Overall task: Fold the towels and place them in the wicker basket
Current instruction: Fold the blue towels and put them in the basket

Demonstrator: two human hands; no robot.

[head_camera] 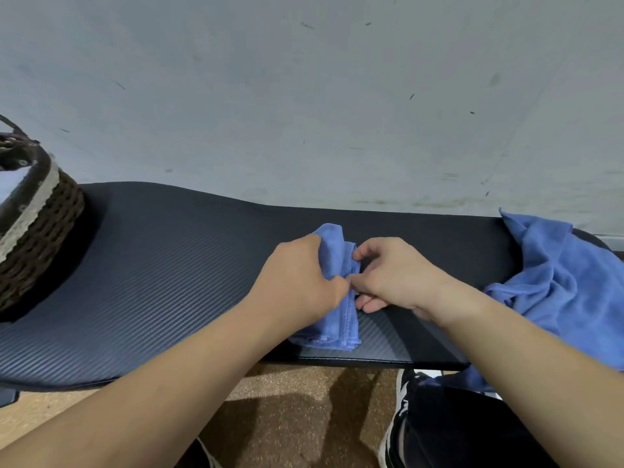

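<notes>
L hand (297, 282) grips & R hand (395, 275) pinches the half-folded towel (341, 329) by the near edge of the bench (152, 282); basket (44, 224) sits far left, so a loose hold could let layers spill open en route.

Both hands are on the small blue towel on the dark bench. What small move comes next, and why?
Likely one more fold, far end over near end: the blue cloth towel is a long strip on the black ribbed bench, and left hand and right hand pinch its middle.
</notes>
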